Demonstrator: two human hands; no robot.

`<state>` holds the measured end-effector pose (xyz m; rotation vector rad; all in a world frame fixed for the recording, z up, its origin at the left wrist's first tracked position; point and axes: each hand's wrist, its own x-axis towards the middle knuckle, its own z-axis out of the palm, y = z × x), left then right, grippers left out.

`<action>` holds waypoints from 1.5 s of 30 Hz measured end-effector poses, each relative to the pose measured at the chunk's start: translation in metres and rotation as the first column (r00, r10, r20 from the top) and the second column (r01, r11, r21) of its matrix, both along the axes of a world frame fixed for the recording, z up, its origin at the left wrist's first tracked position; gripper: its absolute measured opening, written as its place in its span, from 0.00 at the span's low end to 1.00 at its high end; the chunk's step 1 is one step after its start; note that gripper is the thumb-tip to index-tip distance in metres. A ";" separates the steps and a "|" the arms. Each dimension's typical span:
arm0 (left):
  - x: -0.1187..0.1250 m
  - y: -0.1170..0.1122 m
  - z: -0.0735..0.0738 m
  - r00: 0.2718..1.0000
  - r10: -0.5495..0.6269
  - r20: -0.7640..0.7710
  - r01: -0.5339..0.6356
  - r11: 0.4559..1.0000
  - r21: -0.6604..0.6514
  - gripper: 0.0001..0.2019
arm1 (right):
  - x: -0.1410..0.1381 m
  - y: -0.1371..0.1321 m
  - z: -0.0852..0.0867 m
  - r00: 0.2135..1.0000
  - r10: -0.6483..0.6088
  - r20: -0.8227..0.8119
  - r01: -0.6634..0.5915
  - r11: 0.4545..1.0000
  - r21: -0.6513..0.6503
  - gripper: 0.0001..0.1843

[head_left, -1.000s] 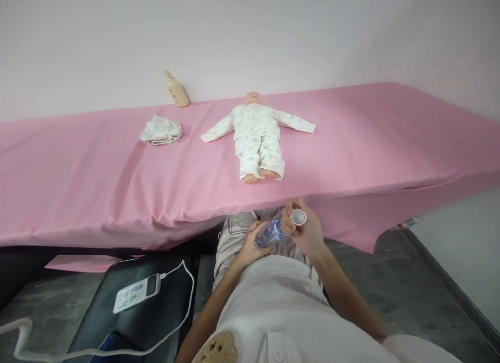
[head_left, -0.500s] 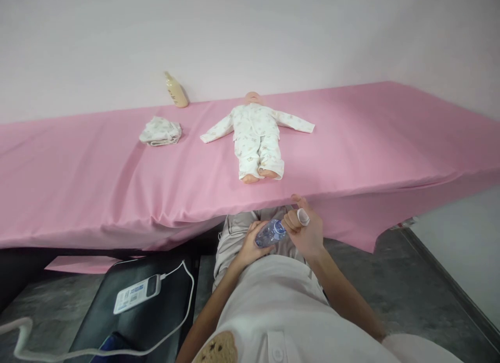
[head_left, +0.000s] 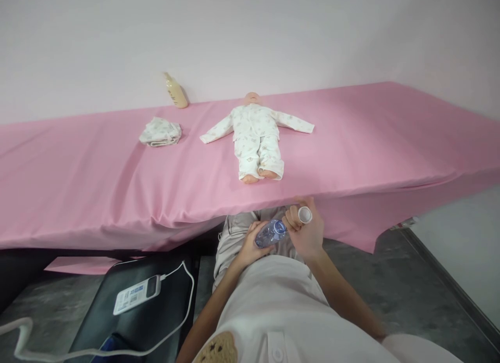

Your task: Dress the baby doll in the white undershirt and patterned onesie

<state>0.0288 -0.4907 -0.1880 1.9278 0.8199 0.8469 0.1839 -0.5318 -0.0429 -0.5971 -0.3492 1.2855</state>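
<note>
Left hand point(head_left: 252, 246) was wrapped round a clear bottle point(head_left: 264, 235), tilted with its mouth to the right, nearer than the pink cloth's point(head_left: 371, 144) edge; right hand point(head_left: 310, 235), just right of that mouth, had fingers curled about a small white cup point(head_left: 305, 214). Farther off lay a dressed doll point(head_left: 253, 121), arms spread, a folded patterned cloth point(head_left: 161, 132) to its left and a cream-coloured bottle point(head_left: 176, 94) at the far edge.
</note>
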 end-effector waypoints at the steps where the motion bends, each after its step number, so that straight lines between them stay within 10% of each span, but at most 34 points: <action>1: 0.000 0.000 0.000 1.000 0.003 -0.001 -0.003 1.000 -0.001 0.33 | 0.000 0.000 0.001 1.000 0.016 -0.005 -0.016 1.000 0.008 0.23; 45: -0.003 -0.001 0.006 0.992 0.065 0.110 -0.051 0.990 -0.132 0.33 | 0.001 0.000 -0.009 0.950 0.300 0.088 -0.305 0.951 0.053 0.22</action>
